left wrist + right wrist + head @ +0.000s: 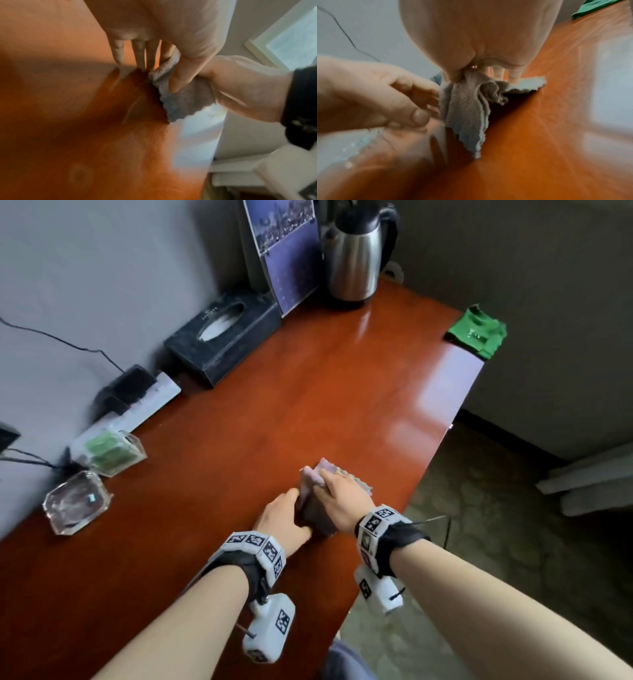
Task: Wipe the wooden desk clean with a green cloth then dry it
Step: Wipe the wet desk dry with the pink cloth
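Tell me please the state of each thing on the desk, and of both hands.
Desk: glossy, reflecting light.
Green cloth: folded, lying untouched at the desk's far right edge.
Grey cloth: bunched on the desk, held by both hands.
Left hand: pinches the grey cloth's edge.
Right hand: grips the grey cloth from above.
Kettle: upright, lid shut.

A steel kettle stands in the far corner, a blue calendar leaning beside it. Along the grey wall — a black tissue box, a white power strip carrying a black plug, a clear box holding something green, a glass ashtray.
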